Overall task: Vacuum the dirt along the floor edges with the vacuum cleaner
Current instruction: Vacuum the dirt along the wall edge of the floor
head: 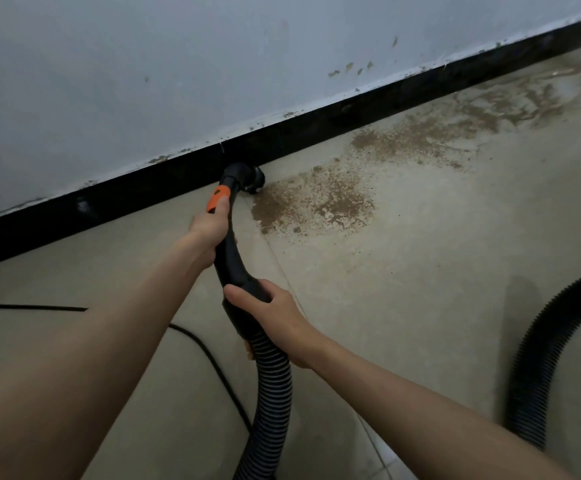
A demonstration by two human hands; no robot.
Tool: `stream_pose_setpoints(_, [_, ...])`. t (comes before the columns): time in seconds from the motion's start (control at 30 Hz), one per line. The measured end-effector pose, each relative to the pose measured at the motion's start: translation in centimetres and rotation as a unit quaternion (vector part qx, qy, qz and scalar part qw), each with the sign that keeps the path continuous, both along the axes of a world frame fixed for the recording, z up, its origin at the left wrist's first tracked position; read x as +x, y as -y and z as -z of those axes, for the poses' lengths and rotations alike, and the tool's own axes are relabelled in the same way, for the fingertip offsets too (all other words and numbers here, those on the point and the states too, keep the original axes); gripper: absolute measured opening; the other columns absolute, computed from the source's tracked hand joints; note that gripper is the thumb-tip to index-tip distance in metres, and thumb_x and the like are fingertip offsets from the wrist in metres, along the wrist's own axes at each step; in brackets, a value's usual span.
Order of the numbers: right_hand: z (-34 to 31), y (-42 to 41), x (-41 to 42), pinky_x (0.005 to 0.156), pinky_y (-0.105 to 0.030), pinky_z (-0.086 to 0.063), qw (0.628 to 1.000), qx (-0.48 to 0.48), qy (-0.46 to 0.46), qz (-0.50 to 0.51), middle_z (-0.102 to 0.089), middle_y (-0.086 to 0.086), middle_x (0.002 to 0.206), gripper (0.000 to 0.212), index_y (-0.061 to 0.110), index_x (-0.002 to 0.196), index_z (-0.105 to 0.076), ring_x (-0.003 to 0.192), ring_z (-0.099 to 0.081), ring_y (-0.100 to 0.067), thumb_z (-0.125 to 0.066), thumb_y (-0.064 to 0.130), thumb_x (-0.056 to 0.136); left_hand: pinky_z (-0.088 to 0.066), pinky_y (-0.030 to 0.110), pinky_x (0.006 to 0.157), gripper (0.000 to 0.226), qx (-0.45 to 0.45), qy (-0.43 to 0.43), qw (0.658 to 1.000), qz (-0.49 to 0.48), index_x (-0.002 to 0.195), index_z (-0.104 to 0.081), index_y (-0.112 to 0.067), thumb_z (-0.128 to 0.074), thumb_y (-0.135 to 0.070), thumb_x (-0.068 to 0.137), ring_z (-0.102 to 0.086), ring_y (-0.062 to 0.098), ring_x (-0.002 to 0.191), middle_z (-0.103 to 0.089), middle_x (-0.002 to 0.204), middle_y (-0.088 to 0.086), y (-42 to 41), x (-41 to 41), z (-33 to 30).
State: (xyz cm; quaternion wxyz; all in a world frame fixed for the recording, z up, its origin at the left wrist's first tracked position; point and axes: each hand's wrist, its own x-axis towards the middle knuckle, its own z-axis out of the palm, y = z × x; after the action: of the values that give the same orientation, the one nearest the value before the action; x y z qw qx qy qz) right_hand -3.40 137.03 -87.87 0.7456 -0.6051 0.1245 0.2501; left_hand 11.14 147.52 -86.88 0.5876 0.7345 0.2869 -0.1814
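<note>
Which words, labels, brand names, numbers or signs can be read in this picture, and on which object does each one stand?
None can be read.
Vacuum handle: there is a small dark mark on its orange part, but it is too small and blurred to read.
Ribbed hose, black cable, black skirting board and wall: no text is visible, only stains and chipped paint.

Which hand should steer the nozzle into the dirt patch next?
Left hand: it grips the wand right behind the nozzle, beside the dirt patch. Right hand holds farther back, at the hose joint.
</note>
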Motion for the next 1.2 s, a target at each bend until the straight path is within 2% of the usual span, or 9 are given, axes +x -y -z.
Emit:
stream_pose_setpoints(0.17, [0.0, 0.7, -0.6, 0.045, -0.029, -0.049, 0.999, -0.039, -0.001, -0.017, -0.061, -0.002, 0.068, 0.04, 0.017, 0.099, -0.062, 0.044, -0.054, -0.018, -0.076, 0.048, 0.079, -0.05, 0.039, 0.077, 0.06, -0.022, -0.011, 0.999, -0.04, 0.123, -0.045, 0.001, -0.043, -0.052, 0.096, -0.053, 0.024, 0.061, -0.053, 0.073, 0.012, -0.4, -1.3, 0.9])
stream_pose_setpoints(0.37, [0.0, 2.5, -0.5, 0.044, -0.027, -0.047, 0.998, -0.06, 0.001, 0.004, -0.061, 0.001, 0.064, 0.034, 0.019, 0.091, -0.065, 0.042, -0.053, -0.016, -0.078, 0.046, 0.077, -0.051, 0.039, 0.073, 0.059, -0.043, 0.001, 0.998, -0.043, 0.118, -0.044, -0.002, -0.043, -0.055, 0.094, -0.053, 0.023, 0.061, -0.052, 0.073, 0.01, 1.3, -1.4, 1.2])
stream_pose_setpoints(0.43, [0.0, 3.2, -0.4, 0.044, -0.028, -0.047, 0.998, -0.064, -0.003, 0.009, -0.06, -0.001, 0.064, 0.036, 0.016, 0.093, -0.065, 0.042, -0.052, -0.018, -0.078, 0.046, 0.077, -0.051, 0.04, 0.081, 0.056, -0.05, 0.005, 0.998, -0.04, 0.116, -0.044, -0.003, -0.044, -0.055, 0.094, -0.053, 0.024, 0.065, -0.053, 0.075, 0.01, 2.1, -1.2, 1.2])
stream_pose_setpoints(0.53, [0.2, 4.2, -0.2, 0.044, -0.028, -0.046, 0.997, -0.076, -0.009, 0.023, -0.059, -0.002, 0.065, 0.041, 0.011, 0.095, -0.065, 0.041, -0.052, -0.018, -0.077, 0.047, 0.077, -0.05, 0.046, 0.095, 0.06, -0.045, 0.009, 0.999, -0.028, 0.123, -0.044, -0.002, -0.043, -0.054, 0.094, -0.054, 0.028, 0.084, -0.054, 0.092, 0.013, 3.4, -0.7, 1.4])
stream_pose_setpoints(0.67, [0.7, 5.3, 0.3, 0.042, -0.025, -0.044, 0.995, -0.085, -0.014, 0.049, -0.058, 0.0, 0.059, 0.039, 0.011, 0.089, -0.064, 0.038, -0.051, -0.016, -0.078, 0.045, 0.077, -0.051, 0.044, 0.092, 0.061, -0.034, 0.013, 0.999, -0.009, 0.127, -0.042, -0.002, -0.042, -0.053, 0.095, -0.058, 0.028, 0.085, -0.056, 0.096, 0.015, 5.0, 0.1, 1.7])
stream_pose_setpoints(0.8, [1.2, 6.4, 0.8, 0.042, -0.025, -0.044, 0.994, -0.082, -0.02, 0.075, -0.057, 0.003, 0.054, 0.038, 0.011, 0.087, -0.064, 0.038, -0.051, -0.018, -0.079, 0.044, 0.077, -0.05, 0.045, 0.094, 0.061, -0.015, 0.016, 1.0, 0.015, 0.13, -0.042, -0.002, -0.041, -0.053, 0.096, -0.059, 0.032, 0.101, -0.057, 0.111, 0.017, 6.8, 1.0, 1.9])
stream_pose_setpoints(0.93, [1.5, 7.8, 1.4, 0.042, -0.026, -0.044, 0.992, -0.077, -0.03, 0.099, -0.057, -0.003, 0.057, 0.044, 0.005, 0.089, -0.064, 0.039, -0.051, -0.019, -0.079, 0.045, 0.076, -0.049, 0.045, 0.096, 0.061, -0.006, 0.023, 0.999, 0.041, 0.132, -0.041, -0.003, -0.041, -0.052, 0.096, -0.058, 0.034, 0.111, -0.056, 0.124, 0.018, 8.8, 1.9, 2.2])
stream_pose_setpoints(1.1, [2.1, 9.2, 2.3, 0.04, -0.025, -0.044, 0.988, -0.083, -0.025, 0.126, -0.057, 0.0, 0.053, 0.039, 0.008, 0.083, -0.065, 0.039, -0.051, -0.017, -0.079, 0.043, 0.076, -0.05, 0.042, 0.092, 0.06, 0.014, 0.021, 0.997, 0.07, 0.125, -0.044, -0.002, -0.039, -0.055, 0.096, -0.059, 0.031, 0.103, -0.057, 0.113, 0.014, 10.9, 3.1, 2.6])
stream_pose_setpoints(1.2, [2.4, 9.7, 2.5, 0.041, -0.026, -0.045, 0.987, -0.085, -0.025, 0.134, -0.057, -0.002, 0.055, 0.042, 0.008, 0.086, -0.065, 0.039, -0.052, -0.019, -0.079, 0.046, 0.075, -0.051, 0.038, 0.085, 0.05, 0.026, 0.02, 0.996, 0.085, 0.112, -0.044, -0.007, -0.038, -0.055, 0.096, -0.057, 0.027, 0.093, -0.055, 0.103, 0.011, 12.0, 3.7, 2.7])
